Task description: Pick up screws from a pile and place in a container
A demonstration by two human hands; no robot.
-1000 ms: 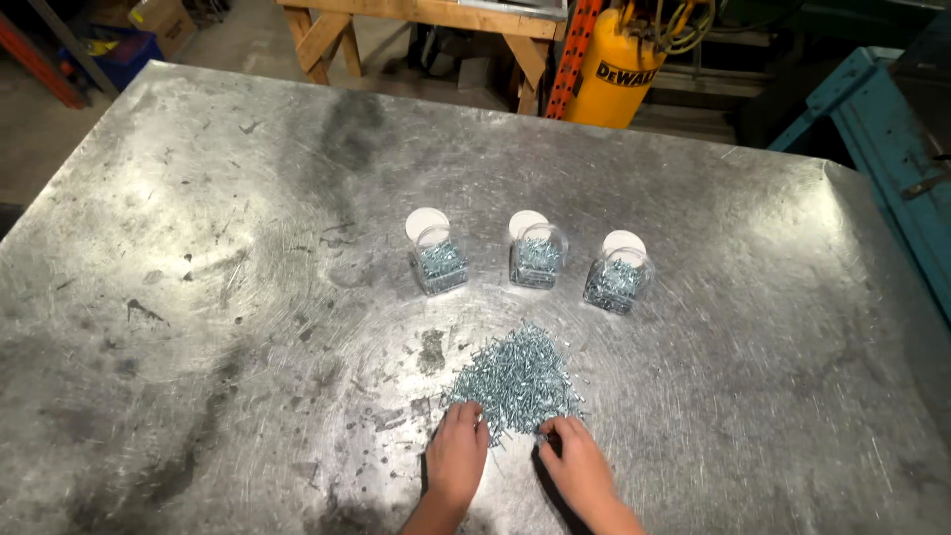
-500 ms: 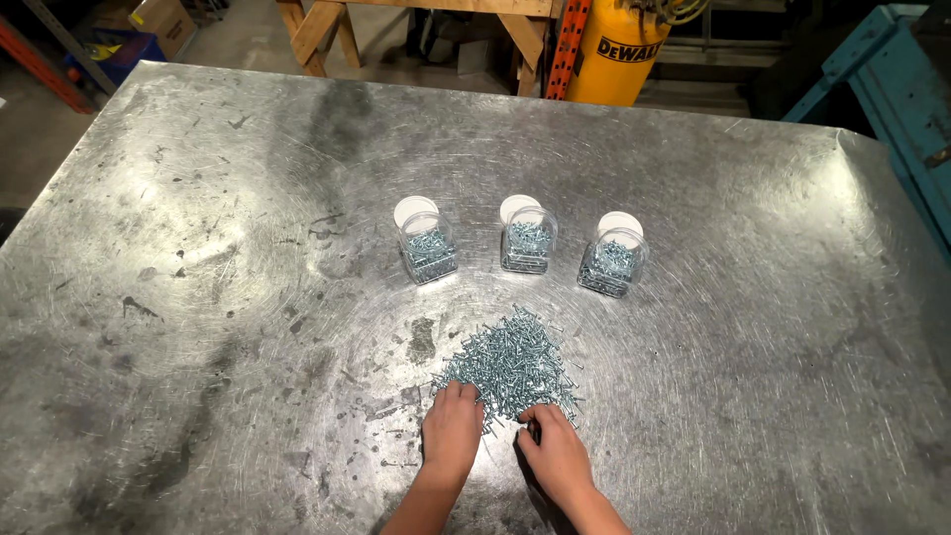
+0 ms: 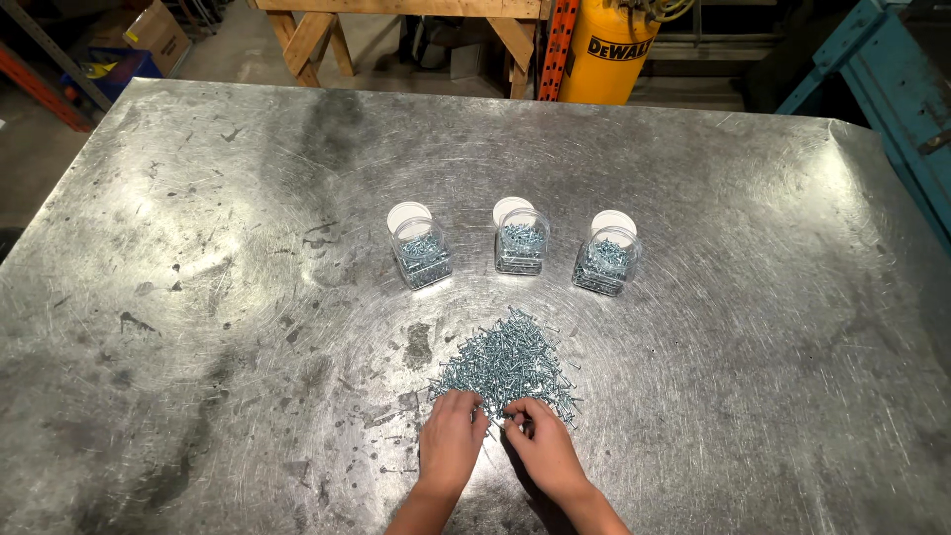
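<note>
A: Report the work surface and what it carries.

B: The metal desk (image 3: pixel 198 297) fills the view, scratched and stained. Behind its far edge stand a wooden trestle (image 3: pixel 396 25) and a yellow tank (image 3: pixel 609 50). A blue frame (image 3: pixel 882 89) shows at the far right corner.

A: Locate the work material.

B: The pile of screws (image 3: pixel 510 362) lies near the middle of the near edge, just in front of both hands. Three clear jars stand in a row toward the desk centre, well apart from the pile: left jar (image 3: pixel 421 258), middle jar (image 3: pixel 521 246), right jar (image 3: pixel 605 264). Each is open, with a white lid lying behind it.

A: Progress status?

B: Judged from the layout, sorting is partly done. Every jar holds some screws, none looks full, and a large pile remains loose on the desk.

A: Orientation of the screws?

B: No common direction. The long axes lie flat on the desk but point every way within the heap. Head and tip of a single screw are too small to tell.

A: State of the hands.

B: Left hand (image 3: pixel 451 446) rests palm down at the near edge of the pile, fingers loosely spread over the screws. Right hand (image 3: pixel 540 446) is just beside it, fingers drawn together at the tips, apparently pinching one or a few screws. The exact count cannot be told.
</note>
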